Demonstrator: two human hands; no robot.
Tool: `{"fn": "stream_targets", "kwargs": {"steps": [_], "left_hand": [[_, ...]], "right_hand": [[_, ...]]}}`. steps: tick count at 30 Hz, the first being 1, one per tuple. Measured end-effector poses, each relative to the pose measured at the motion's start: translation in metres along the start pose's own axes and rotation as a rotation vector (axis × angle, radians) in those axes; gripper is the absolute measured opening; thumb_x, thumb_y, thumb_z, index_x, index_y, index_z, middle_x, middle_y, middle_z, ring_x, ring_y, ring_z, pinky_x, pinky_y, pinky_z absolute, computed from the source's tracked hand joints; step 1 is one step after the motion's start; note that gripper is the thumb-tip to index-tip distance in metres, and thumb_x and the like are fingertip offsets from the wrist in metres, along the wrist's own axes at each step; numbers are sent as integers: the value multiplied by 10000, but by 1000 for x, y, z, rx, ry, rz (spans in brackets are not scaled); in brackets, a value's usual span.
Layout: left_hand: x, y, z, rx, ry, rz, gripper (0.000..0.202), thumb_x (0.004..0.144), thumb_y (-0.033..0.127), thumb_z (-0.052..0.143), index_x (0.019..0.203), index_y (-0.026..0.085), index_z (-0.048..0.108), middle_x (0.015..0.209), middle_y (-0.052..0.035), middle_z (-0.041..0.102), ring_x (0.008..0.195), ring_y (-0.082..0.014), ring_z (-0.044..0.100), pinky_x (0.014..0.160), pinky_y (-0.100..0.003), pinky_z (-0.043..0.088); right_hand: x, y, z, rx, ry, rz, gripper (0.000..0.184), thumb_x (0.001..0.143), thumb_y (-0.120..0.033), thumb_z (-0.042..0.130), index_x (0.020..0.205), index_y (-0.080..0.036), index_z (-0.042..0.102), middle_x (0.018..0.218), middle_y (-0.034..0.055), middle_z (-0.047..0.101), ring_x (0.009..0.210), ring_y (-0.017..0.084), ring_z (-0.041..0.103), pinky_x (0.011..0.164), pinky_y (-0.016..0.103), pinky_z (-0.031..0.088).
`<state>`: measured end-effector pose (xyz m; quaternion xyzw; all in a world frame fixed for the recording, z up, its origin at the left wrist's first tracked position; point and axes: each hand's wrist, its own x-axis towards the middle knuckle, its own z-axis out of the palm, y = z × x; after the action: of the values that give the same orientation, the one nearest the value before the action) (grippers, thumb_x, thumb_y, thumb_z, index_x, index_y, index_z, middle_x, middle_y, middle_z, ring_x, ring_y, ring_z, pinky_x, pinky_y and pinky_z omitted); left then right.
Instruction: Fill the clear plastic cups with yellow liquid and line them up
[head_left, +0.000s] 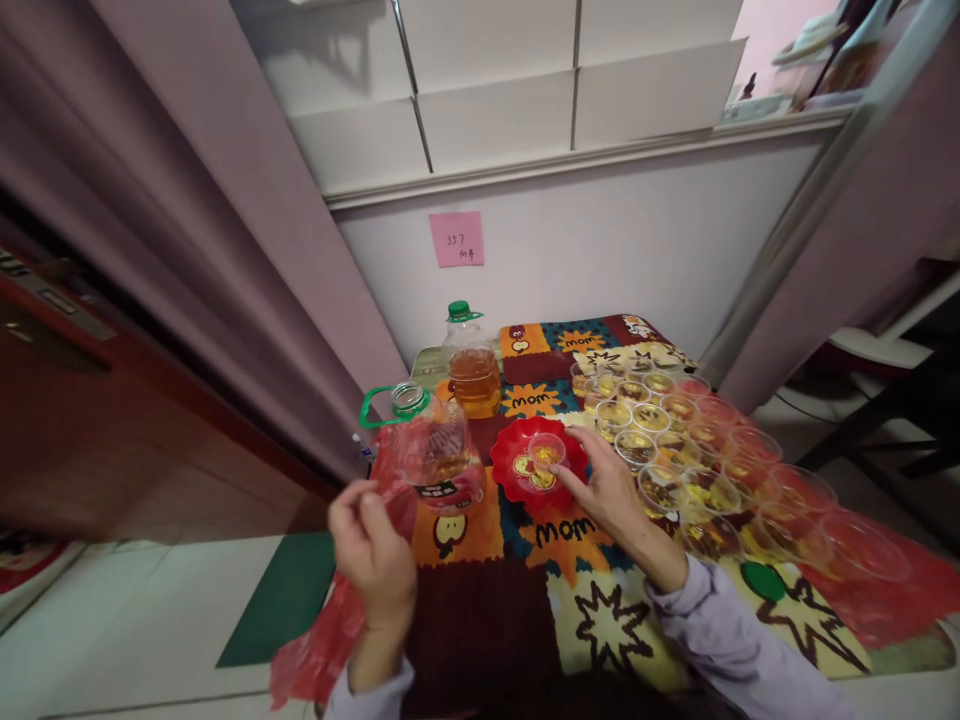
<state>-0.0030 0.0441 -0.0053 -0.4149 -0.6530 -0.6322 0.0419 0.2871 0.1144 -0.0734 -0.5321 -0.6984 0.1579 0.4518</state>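
Observation:
My left hand (pixel 373 555) is closed on a red plastic bag (pixel 330 630) at the table's left edge. The bag wraps part of an open oil jug (pixel 435 455) with a green handle ring. Over at the red scalloped plate (pixel 536 462), my right hand (pixel 606 488) has thumb and forefinger around a small clear cup (pixel 546 452) that stands on the plate. The plate also holds yellowish pieces. To the right stand several rows of clear plastic cups (pixel 679 440) with yellow liquid in them.
A second oil bottle (pixel 472 365) with a green cap stands behind the jug. A loose green cap (pixel 763 580) lies near my right sleeve. The patterned tablecloth (pixel 525 600) covers a low table against a white wall with a pink note (pixel 456 238). Curtain on the left.

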Motion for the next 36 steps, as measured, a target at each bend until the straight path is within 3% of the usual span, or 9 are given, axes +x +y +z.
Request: {"fn": "stream_targets", "kwargs": {"steps": [3,4,7,9,11,15,19,28,36], "left_hand": [[-35,28,2,-75,-509,228,175,1055,394,639,955,278,724,887,-28,766,819,-226,753,773,-350,614],[-41,41,7,-88,-614,312,148,1058,350,632,994,281,746,904,-34,784,821,-222,767,761,-341,617],[-39,85,26,-78,-714,495,381,1075,261,565,1441,268,672,840,-15,775,723,-194,748,701,-307,601],[-29,108,40,-14,-708,585,640,1068,260,556,1694,217,429,793,0,750,664,-195,709,687,-310,593],[-21,122,52,90,-658,643,779,1047,246,553,1769,168,270,847,-44,782,633,-207,680,659,-319,581],[-12,122,72,263,-523,654,895,972,196,562,1794,165,209,861,-82,787,575,-228,633,585,-338,547],[-14,114,82,268,-449,623,859,966,195,550,1783,215,285,859,-77,764,549,-222,597,603,-376,573],[-21,131,80,410,-456,686,919,930,56,478,1796,152,189,854,-97,749,615,-243,691,651,-351,586],[-18,126,77,447,-467,665,929,920,81,520,1794,157,212,835,-98,745,602,-250,673,647,-370,583]], "right_hand": [[6,-28,-19,36,-36,-5,357,1004,-468,679,1271,-246,762,1101,110,835,1021,304,800,941,446,629],[9,-39,-25,34,-46,-10,331,1001,-450,685,1249,-247,771,961,73,824,883,270,792,849,397,623],[21,-68,-43,-30,-32,-69,431,985,-388,697,1385,-231,723,728,-11,729,637,200,695,665,310,543],[29,-83,-55,-118,11,-139,652,977,-346,681,1603,-203,565,722,-20,722,601,196,658,630,302,517],[36,-94,-66,-225,70,-212,839,974,-296,642,1749,-178,343,755,-2,741,609,211,645,627,313,522],[43,-98,-75,-399,191,-295,942,960,-178,549,1806,-159,135,790,44,752,652,244,652,647,344,564],[46,-90,-72,-505,246,-269,926,956,-115,479,1807,-154,116,770,61,727,631,248,631,632,355,581],[49,-87,-69,-558,240,-277,974,937,-63,475,1810,-173,58,820,72,736,638,233,628,620,332,553],[45,-92,-67,-510,201,-216,935,952,-90,476,1808,-152,105,817,89,744,641,239,620,651,365,573]]}}
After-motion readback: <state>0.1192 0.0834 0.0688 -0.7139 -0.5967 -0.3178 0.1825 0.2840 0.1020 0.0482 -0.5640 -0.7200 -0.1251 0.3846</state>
